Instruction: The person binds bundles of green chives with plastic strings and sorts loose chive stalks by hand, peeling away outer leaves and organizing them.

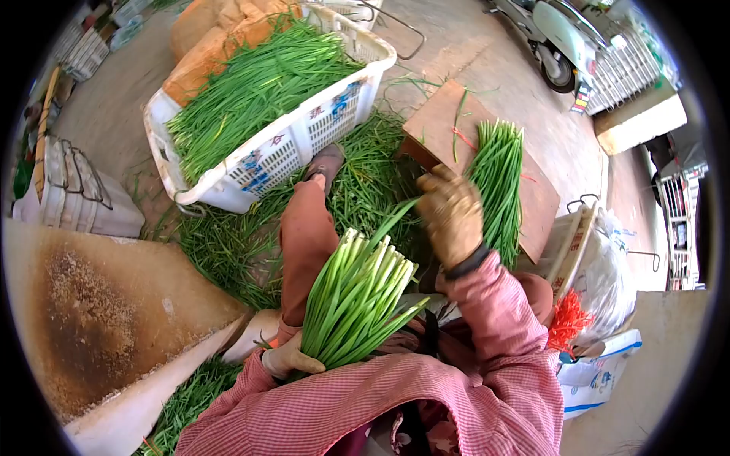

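Observation:
My left hand (293, 357), in a pale glove, is wrapped round a thick bunch of garlic chives (353, 304) at my lap. The pale cut ends point away from me, and one long leaf sticks out toward the upper right. My right hand (450, 216), in a stained brown glove, is raised beyond the bunch with its fingers curled. That leaf's tip comes close to the glove; whether the fingers grip anything is hidden. Just right of this hand, another bunch of chives (498, 190) lies on a brown board (536, 216), with red ties beside it.
A white plastic basket (296, 140) heaped with loose chives (262, 91) stands ahead. Leaf scraps (228, 243) cover the floor around my foot. Red ties (569, 323) hang at my right beside a plastic bag (608, 266). A stained slab (114, 319) lies left; a scooter (559, 45) stands far right.

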The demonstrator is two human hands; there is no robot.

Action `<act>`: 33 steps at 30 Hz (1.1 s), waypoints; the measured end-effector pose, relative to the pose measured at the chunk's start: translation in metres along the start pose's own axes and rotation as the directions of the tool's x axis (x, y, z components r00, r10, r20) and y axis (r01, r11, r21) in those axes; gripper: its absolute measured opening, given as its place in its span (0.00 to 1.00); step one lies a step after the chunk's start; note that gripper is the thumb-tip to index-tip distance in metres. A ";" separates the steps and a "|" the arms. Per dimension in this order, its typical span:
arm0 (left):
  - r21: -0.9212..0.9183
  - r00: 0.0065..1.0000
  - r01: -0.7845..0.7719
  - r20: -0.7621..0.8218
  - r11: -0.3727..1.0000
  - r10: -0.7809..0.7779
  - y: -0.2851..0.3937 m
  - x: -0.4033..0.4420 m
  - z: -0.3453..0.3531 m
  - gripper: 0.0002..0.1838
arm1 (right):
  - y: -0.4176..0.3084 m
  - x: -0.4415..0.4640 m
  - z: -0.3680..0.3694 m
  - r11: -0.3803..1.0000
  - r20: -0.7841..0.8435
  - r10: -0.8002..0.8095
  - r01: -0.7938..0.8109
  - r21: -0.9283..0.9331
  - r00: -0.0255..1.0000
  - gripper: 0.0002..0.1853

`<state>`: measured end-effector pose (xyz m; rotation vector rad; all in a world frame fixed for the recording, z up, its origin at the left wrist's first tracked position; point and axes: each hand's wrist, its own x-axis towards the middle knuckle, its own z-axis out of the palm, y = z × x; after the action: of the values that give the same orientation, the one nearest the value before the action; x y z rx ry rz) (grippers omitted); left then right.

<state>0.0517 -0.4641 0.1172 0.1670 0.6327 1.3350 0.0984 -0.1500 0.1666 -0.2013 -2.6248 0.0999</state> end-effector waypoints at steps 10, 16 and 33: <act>0.025 0.996 -0.018 -0.091 1.000 0.020 0.001 0.008 0.014 0.40 | 0.040 -0.082 0.001 0.154 0.759 0.246 -0.797 0.583 0.603 0.28; 0.042 0.990 0.002 -0.143 0.999 0.004 -0.003 0.023 0.024 0.40 | 0.025 -0.080 0.003 -0.182 0.520 0.319 -0.488 0.854 0.792 0.09; 0.057 0.967 0.030 -0.253 0.998 -0.014 0.019 0.039 0.033 0.37 | 0.092 -0.080 0.075 -0.070 0.400 0.759 -0.548 0.834 0.513 0.10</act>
<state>0.0565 -0.4151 0.1407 0.0382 0.8881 1.3270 0.1424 -0.0745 0.0530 -1.0234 -1.5270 1.7860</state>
